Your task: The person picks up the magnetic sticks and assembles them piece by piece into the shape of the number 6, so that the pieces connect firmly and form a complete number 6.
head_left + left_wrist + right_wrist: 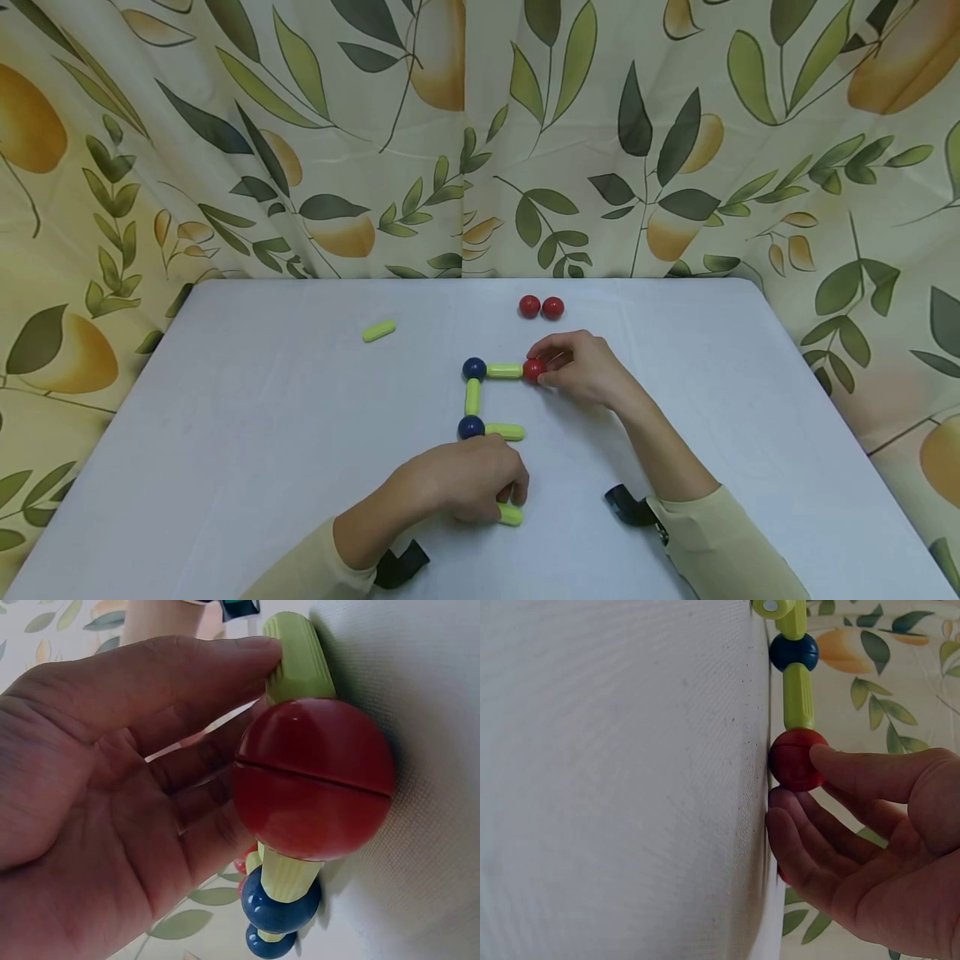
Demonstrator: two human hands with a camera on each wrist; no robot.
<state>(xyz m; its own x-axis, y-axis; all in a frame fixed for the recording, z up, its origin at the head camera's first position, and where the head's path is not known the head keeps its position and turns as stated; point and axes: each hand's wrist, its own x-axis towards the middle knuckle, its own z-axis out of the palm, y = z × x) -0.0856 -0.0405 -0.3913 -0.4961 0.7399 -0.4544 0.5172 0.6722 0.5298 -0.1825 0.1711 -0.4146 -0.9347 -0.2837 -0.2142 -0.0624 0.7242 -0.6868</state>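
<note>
My right hand (588, 367) pinches a red ball (798, 760) between thumb and fingers; the ball touches the end of a yellow-green magnetic rod (505, 371). That rod runs from a dark blue ball (474, 368), which another rod (472, 397) links to a nearer blue ball (471, 427). From the nearer ball a rod (505, 432) points right, its right end bare. My left hand (476, 479) pinches a lower rod (300, 660) joined to a second red ball (315, 780). In the head view the left hand hides this ball.
Two loose red balls (542, 307) lie near the white table's (300, 450) far edge. A loose yellow-green rod (378, 331) lies at the back left. Behind the table hangs a leaf-patterned curtain (420, 167). Black wrist cameras (628, 506) sit at both sleeves.
</note>
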